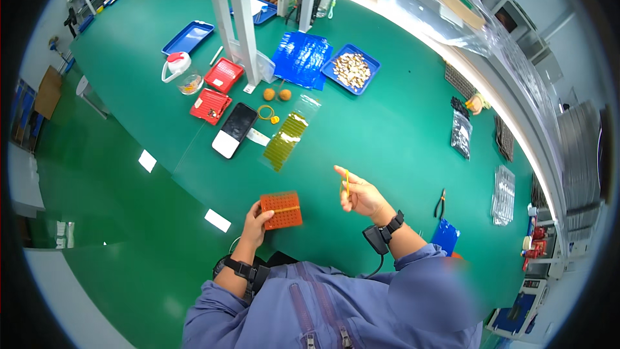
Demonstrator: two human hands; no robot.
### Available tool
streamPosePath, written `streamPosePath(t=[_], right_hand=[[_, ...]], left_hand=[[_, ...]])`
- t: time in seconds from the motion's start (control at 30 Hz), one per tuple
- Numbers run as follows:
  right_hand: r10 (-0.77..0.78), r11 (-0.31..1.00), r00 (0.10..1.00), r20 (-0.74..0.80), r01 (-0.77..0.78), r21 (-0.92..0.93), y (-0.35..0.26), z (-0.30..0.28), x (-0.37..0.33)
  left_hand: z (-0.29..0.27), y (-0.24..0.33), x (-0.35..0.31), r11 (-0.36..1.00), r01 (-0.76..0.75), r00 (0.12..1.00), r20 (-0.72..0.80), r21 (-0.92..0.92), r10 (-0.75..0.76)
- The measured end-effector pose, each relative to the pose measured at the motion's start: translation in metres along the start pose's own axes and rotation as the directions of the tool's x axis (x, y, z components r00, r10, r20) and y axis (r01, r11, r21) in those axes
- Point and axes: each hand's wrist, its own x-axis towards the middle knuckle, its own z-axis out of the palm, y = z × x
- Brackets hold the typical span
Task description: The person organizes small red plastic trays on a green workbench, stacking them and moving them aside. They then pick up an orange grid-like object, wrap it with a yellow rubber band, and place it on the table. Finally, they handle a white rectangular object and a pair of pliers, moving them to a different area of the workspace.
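My left hand (254, 225) grips an orange perforated block (281, 201) by its left edge, above the near edge of the table. A yellowish band runs across the block's middle. To the right, apart from the block, my right hand (363, 198) is raised with its index finger pointing out. A thin yellow loop, like a rubber band (347, 183), hangs around its fingers. Beyond both hands lies a clear bag with rows of yellow-green strips (285, 141). Near that bag are a yellow ring-shaped band (265, 113) and a black-and-white phone-like device (235, 130).
Red trays (224, 75) and a white-handled jar (177, 66) stand at the far left, near a metal post (243, 26). Blue bags (300, 58) and a blue tray (363, 88) of small pieces lie beyond. At right are pliers (440, 203) and a bagged black item (461, 134).
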Motion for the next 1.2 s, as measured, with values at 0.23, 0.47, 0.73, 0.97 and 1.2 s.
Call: streamPosePath(t=[0.23, 0.47, 0.73, 0.97, 1.2], right_hand=[[0.049, 0.936, 0.979, -0.199, -0.114, -0.332, 0.022, 0.014, -0.037], [-0.125, 0.972, 0.961, -0.248, 0.068, -0.225, 0.035, 0.031, -0.038], [-0.301, 0.913, 0.818, -0.491, 0.395, 0.099, 0.032, 0.042, -0.043], [-0.375, 0.883, 0.822, -0.428, 0.457, 0.104, 0.030, 0.030, -0.047], [-0.390, 0.904, 0.850, -0.354, 0.427, 0.030, 0.027, 0.032, -0.047]], left_hand=[[0.050, 0.012, 0.006, 0.996, 0.009, 0.997, 0.077, -0.092, -0.002], [0.139, 0.006, 0.016, 0.972, -0.073, 0.963, 0.238, -0.222, 0.127], [0.189, -0.029, 0.006, 0.969, -0.184, 0.970, 0.128, -0.163, 0.206], [0.187, -0.032, 0.007, 0.978, -0.191, 0.959, 0.196, -0.088, 0.205], [0.163, -0.027, 0.000, 0.979, -0.176, 0.956, 0.256, 0.102, 0.145]])
